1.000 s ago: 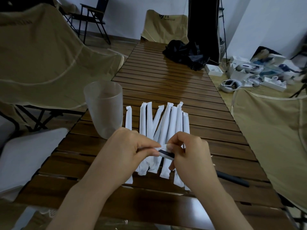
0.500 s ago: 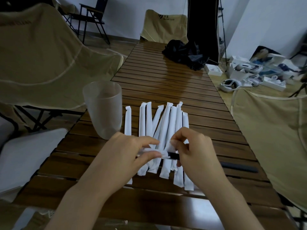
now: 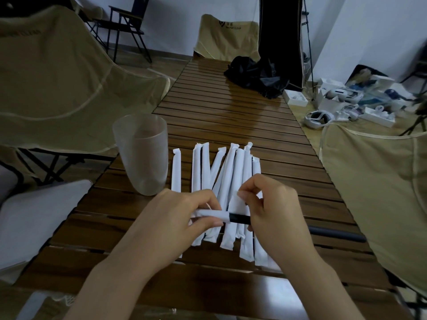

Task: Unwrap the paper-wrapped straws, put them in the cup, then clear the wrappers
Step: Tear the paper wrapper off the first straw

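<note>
The left hand pinches the thin, easy-to-tear paper wrapper while the right hand holds the light, stiff black straw between them, so pull gently by its bare end

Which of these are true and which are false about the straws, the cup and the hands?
1. The cup already has straws in it. False: no straw shows in it.
2. The left hand holds the paper wrapper of one straw. True.
3. The straw being unwrapped is red. False: the black straw pokes out of the wrapper.
4. The right hand grips the straw's bare end. True.
5. The wrapped straws lie in a row on the wooden table. True.
6. The cup stands right of the wrapped straws. False: it stands on their left.
</note>
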### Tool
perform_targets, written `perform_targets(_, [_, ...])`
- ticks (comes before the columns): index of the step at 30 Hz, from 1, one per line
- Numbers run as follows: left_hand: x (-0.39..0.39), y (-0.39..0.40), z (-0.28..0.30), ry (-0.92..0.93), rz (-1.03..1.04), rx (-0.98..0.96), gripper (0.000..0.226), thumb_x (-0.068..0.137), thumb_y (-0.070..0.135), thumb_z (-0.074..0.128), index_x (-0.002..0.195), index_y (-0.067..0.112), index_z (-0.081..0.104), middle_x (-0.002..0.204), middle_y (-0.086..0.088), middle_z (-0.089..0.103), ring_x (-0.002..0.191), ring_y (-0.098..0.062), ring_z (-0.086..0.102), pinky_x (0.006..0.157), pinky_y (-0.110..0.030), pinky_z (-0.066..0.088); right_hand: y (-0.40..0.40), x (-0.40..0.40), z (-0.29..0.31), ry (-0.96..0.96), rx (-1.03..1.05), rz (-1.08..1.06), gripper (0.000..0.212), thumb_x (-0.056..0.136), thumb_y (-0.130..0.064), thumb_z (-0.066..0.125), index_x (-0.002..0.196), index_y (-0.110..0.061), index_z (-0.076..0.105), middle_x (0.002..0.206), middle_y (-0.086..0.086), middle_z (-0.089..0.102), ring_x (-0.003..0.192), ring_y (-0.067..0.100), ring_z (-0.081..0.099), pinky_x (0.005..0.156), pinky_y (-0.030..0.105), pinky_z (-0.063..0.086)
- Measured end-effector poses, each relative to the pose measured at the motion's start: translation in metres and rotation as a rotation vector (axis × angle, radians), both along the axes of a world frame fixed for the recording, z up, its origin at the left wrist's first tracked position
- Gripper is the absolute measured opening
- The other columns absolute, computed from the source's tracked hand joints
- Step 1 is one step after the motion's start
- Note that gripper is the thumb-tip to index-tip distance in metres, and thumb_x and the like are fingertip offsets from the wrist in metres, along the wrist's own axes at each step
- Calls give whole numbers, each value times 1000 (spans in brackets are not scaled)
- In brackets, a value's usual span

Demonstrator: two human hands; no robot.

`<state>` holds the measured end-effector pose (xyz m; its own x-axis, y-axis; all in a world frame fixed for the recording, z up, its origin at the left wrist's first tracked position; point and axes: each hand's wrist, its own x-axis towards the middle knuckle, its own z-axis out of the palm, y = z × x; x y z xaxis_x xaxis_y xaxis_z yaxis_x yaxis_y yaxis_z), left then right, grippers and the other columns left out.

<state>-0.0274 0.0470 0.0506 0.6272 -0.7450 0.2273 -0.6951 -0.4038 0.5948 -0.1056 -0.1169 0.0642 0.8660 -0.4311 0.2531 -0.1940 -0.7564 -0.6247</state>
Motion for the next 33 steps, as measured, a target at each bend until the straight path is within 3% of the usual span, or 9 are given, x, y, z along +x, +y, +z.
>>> perform_targets(5, [3, -5, -1, 77, -31, 43, 43, 91, 53, 34, 96, 27, 69, 86, 14, 69, 76, 8, 59, 67, -3, 39, 0, 0, 1, -28, -53, 45, 17, 91, -14, 59, 80, -27, 57, 78, -14, 58, 68, 8, 59, 60, 34, 55])
perform_targets(8, [5, -2, -5, 19, -9, 5, 32, 83, 70, 41, 85, 45, 60, 79, 18, 66, 85, 6, 60, 64, -7, 43, 1, 1, 1, -17, -75, 58, 18, 91, -12, 59, 80, -27, 58, 78, -16, 57, 69, 6, 57, 63, 32, 54])
perform_targets(12, [12, -2, -9, -110, 7, -121, 43, 79, 73, 39, 87, 39, 63, 77, 21, 63, 84, 1, 60, 62, -11, 42, 0, 1, -1, -28, 14, 18, 23, 90, -8, 59, 76, -27, 58, 75, -18, 56, 65, 8, 62, 60, 36, 56])
perform_targets(16, [14, -15, 2, 145, -460, -13, 10, 97, 42, 50, 103, 44, 57, 95, 20, 65, 91, 5, 62, 82, -16, 51, 0, 0, -2, -30, 70, -21, 25, 92, -9, 58, 77, -29, 58, 76, -15, 58, 59, 10, 63, 57, 28, 53])
perform_targets(18, [7, -7, 4, 62, -160, -103, 12, 90, 25, 67, 89, 36, 62, 82, 3, 68, 80, -7, 65, 93, -21, 42, 0, 0, -1, -31, 81, -27, 23, 92, -10, 57, 78, -28, 57, 77, -14, 58, 59, 11, 63, 55, 26, 52])
perform_targets(20, [1, 1, 5, -65, 49, -156, 11, 88, 39, 64, 86, 28, 66, 81, 1, 70, 76, -9, 65, 87, -24, 48, -1, 0, -1, -44, 85, -28, 21, 92, -11, 58, 79, -27, 58, 78, -13, 58, 59, 13, 63, 56, 30, 54])
perform_targets(24, [-5, 0, 5, -46, 70, -103, 61, 86, 69, 25, 96, 27, 69, 84, 11, 71, 79, -9, 66, 73, -28, 53, -2, 1, -2, -64, 61, -10, 24, 91, -9, 60, 78, -29, 57, 76, -17, 56, 66, 11, 62, 60, 36, 57])
perform_targets(28, [6, -1, 3, -106, -51, -117, 22, 88, 36, 58, 87, 20, 74, 75, 9, 70, 80, -10, 63, 73, -6, 45, -2, 2, -4, -96, 66, -44, 25, 91, -7, 58, 77, -27, 56, 78, -14, 57, 65, 13, 62, 58, 39, 57])
perform_targets(33, [15, 1, -2, -120, -63, -162, 44, 87, 68, 40, 90, 36, 69, 76, 25, 62, 80, 4, 61, 66, -6, 45, -10, 2, -5, -103, 20, -142, 18, 92, -11, 58, 80, -23, 58, 77, -11, 60, 65, 8, 59, 59, 29, 52])
